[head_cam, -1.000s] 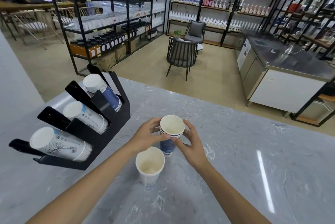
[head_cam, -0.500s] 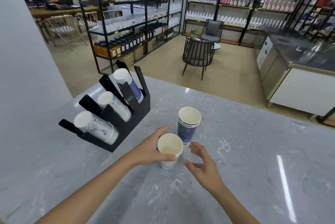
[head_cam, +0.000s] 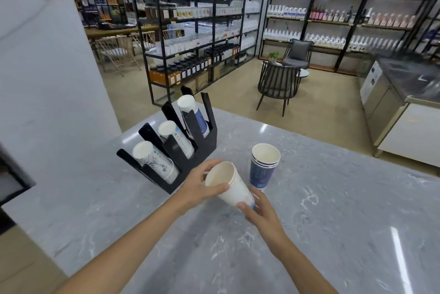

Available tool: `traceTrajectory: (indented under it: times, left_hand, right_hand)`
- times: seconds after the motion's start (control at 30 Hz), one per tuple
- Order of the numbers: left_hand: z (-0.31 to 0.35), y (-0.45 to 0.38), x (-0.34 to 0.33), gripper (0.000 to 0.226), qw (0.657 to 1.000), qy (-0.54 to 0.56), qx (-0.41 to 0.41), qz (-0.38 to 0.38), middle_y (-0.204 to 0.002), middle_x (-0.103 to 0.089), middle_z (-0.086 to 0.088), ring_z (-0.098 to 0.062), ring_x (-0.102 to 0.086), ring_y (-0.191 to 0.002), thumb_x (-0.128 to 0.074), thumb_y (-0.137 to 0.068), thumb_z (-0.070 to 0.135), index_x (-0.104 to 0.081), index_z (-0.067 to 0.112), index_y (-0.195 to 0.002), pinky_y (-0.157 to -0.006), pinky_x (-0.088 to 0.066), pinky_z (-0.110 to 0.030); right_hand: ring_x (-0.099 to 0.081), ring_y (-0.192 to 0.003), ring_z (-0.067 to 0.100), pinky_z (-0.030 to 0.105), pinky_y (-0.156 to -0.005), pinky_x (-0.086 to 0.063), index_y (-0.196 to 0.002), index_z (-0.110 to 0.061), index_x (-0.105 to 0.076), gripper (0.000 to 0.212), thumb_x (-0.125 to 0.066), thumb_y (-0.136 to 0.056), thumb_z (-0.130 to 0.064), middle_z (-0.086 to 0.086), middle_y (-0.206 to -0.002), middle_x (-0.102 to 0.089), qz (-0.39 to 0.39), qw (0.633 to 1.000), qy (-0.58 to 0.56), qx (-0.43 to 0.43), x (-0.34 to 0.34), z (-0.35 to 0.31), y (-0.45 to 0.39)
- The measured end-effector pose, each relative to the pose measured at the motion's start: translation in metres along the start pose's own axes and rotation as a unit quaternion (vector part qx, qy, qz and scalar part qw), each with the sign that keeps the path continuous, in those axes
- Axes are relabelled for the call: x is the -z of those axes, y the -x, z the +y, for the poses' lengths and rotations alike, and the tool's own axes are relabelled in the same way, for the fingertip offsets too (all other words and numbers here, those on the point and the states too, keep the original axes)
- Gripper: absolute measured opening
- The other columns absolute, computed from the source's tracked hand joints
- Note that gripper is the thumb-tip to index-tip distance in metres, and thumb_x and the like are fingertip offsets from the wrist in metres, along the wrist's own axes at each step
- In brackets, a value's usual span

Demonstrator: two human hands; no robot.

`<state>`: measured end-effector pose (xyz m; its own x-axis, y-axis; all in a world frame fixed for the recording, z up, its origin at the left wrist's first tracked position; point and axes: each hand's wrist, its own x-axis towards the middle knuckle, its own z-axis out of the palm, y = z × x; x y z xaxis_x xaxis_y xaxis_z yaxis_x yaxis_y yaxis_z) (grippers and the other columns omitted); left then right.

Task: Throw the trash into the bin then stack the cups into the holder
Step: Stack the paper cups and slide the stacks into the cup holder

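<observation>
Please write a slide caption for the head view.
Both hands tilt white cup toward black holder; blue stack waits.

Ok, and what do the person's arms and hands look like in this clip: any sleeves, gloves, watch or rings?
Both forearms are bare as far as the frame shows, with no sleeve edge in view. The left hand and right hand wear no gloves. No watch, bracelet or ring shows on the visible sides of the wrists and fingers.

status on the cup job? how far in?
Done: three cup stacks already lie in the black holder. In hand: left hand and right hand hold a tilted white cup. Left: that cup and the blue stack standing on the counter. No bin visible.
</observation>
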<state>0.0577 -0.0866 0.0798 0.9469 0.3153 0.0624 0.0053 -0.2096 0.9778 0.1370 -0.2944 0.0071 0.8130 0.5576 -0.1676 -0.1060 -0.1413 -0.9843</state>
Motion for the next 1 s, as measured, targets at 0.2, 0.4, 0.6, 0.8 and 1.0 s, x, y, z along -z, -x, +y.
traceTrajectory:
  times: [0.2,0.4,0.6,0.8,1.0]
  left_hand:
    - [0.017,0.017,0.017,0.061,0.998,0.066,0.002,0.002,-0.133,-0.061,-0.007,-0.025,-0.061,-0.122,-0.081,-0.077,0.024,-0.060,0.034,-0.132,-0.084,-0.063,-0.044]
    - [0.032,0.019,0.048,0.066,0.994,-0.085,-0.051,-0.038,-0.131,-0.062,0.014,-0.005,-0.059,-0.124,-0.089,-0.070,0.042,-0.060,0.041,-0.128,-0.096,-0.058,-0.031]
    - [0.058,0.013,0.058,0.079,0.981,-0.165,-0.082,-0.069,-0.124,-0.056,0.027,0.005,-0.057,-0.121,-0.091,-0.065,0.051,-0.051,0.054,-0.133,-0.099,-0.051,-0.016]
    - [0.072,0.007,0.064,0.072,0.982,-0.152,-0.107,-0.035,-0.132,-0.054,0.022,0.002,-0.059,-0.121,-0.090,-0.068,0.048,-0.056,0.052,-0.131,-0.099,-0.054,-0.024]
    - [0.077,-0.011,0.087,0.057,0.989,-0.109,-0.093,-0.038,-0.130,-0.065,0.018,-0.003,-0.065,-0.116,-0.082,-0.078,0.048,-0.061,0.046,-0.131,-0.094,-0.056,-0.028]
  right_hand:
    - [-0.073,-0.115,0.028,0.036,-0.085,-0.063,-0.136,-0.023,-0.060,0.063,-0.083,-0.077,-0.024,0.004,-0.130,-0.072,-0.013,0.963,-0.265,-0.043,-0.003,-0.017,0.002]
    - [-0.070,-0.120,0.027,0.035,-0.086,-0.062,-0.136,-0.015,-0.060,0.065,-0.085,-0.076,-0.022,0.009,-0.133,-0.071,-0.005,0.954,-0.301,0.004,-0.003,-0.041,0.005]
    - [-0.062,-0.131,0.025,0.036,-0.106,-0.053,-0.142,-0.014,-0.057,0.050,-0.070,-0.093,-0.015,0.011,-0.143,-0.064,-0.031,0.930,-0.356,0.079,-0.009,-0.083,0.007]
    - [-0.063,-0.128,0.039,0.061,-0.096,-0.055,-0.146,-0.034,-0.046,0.051,-0.064,-0.100,-0.023,0.010,-0.145,-0.062,-0.086,0.925,-0.363,0.068,-0.034,-0.117,-0.004]
    - [-0.066,-0.124,0.036,0.068,-0.088,-0.056,-0.140,-0.039,-0.054,0.044,-0.066,-0.097,-0.037,0.007,-0.139,-0.066,-0.079,0.925,-0.367,0.056,-0.059,-0.130,-0.024]
